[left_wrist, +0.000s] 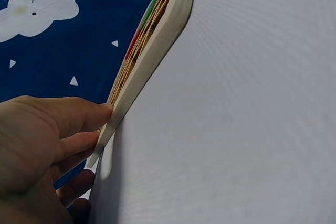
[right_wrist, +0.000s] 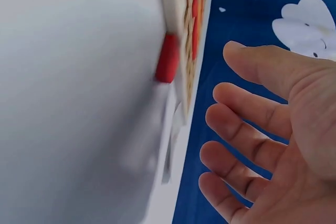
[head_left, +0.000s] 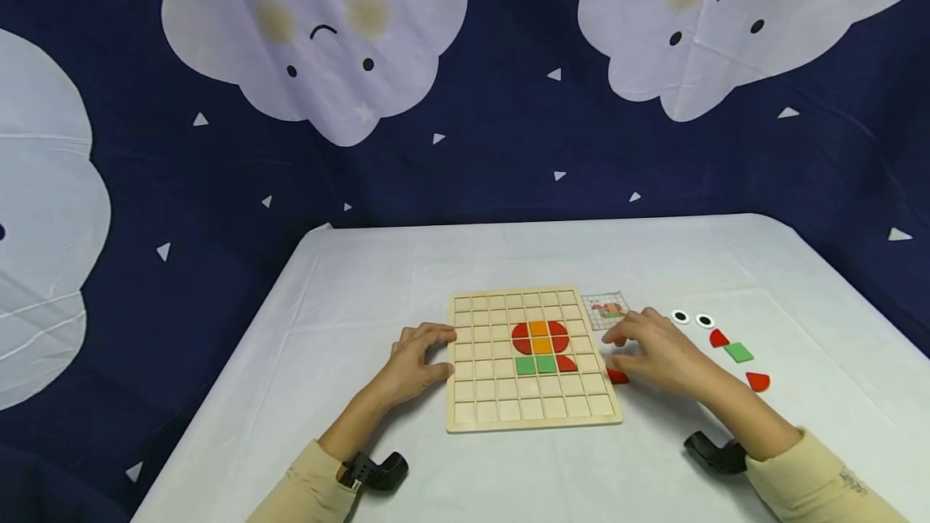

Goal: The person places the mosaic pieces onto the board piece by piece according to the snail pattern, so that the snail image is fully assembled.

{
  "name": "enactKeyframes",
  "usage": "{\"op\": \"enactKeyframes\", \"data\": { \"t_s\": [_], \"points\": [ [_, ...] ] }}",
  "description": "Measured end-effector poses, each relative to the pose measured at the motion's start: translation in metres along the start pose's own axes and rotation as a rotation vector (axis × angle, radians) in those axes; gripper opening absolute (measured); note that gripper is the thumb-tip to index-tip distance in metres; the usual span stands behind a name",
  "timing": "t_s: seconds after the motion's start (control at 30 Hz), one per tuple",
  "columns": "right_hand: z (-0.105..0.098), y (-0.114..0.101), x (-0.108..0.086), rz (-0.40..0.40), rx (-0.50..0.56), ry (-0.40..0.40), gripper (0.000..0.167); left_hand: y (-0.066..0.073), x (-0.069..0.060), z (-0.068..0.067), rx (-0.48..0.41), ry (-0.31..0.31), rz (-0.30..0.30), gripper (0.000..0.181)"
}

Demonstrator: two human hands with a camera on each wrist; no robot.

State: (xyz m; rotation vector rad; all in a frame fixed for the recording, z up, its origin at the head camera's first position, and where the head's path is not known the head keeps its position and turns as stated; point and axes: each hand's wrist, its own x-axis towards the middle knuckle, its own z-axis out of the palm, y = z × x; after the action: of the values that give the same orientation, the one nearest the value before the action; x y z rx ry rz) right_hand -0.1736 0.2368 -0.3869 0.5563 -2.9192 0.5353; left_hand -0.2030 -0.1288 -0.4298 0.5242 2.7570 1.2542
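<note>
A square wooden grid board (head_left: 483,410) lies on the table, with red, orange and green pieces set in its cells. My left hand (head_left: 412,361) rests its thumb and fingertips against the board's left edge. In the left wrist view, the thumb (left_wrist: 86,115) touches the rim, with the fingers lower along it. Beside the right edge, my right hand (head_left: 657,352) hovers with fingers loosely bent and nothing held. Below it a red piece (head_left: 617,377) lies against the board's side, partly hidden by the hand. The right wrist view shows this red piece (right_wrist: 168,59) apart from the fingertips.
A printed pattern card (head_left: 605,310) lies by the board's upper right corner. Farther right are two eye discs (head_left: 680,317), a red piece (head_left: 718,338), a green square (head_left: 739,352) and a rounded red piece (head_left: 758,382). A white cloth (head_left: 363,289) covers the table.
</note>
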Motion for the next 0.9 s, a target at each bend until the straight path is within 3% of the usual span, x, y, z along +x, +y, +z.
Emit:
{"op": "enactKeyframes", "data": {
  "t_s": [0.47,0.67,0.9],
  "points": [
    [-0.001,0.009,-0.035,0.054,0.026,-0.173,0.013,0.001,-0.001,-0.001,-0.004,-0.004,-0.005,0.046],
    [0.002,0.011,-0.033,0.077,0.017,-0.17,0.015,0.001,-0.001,-0.001,-0.003,-0.005,-0.006,0.046],
    [0.003,0.016,-0.024,0.064,-0.023,-0.113,0.023,0.001,-0.001,-0.001,0.001,-0.002,0.0,0.046]
  ]
}}
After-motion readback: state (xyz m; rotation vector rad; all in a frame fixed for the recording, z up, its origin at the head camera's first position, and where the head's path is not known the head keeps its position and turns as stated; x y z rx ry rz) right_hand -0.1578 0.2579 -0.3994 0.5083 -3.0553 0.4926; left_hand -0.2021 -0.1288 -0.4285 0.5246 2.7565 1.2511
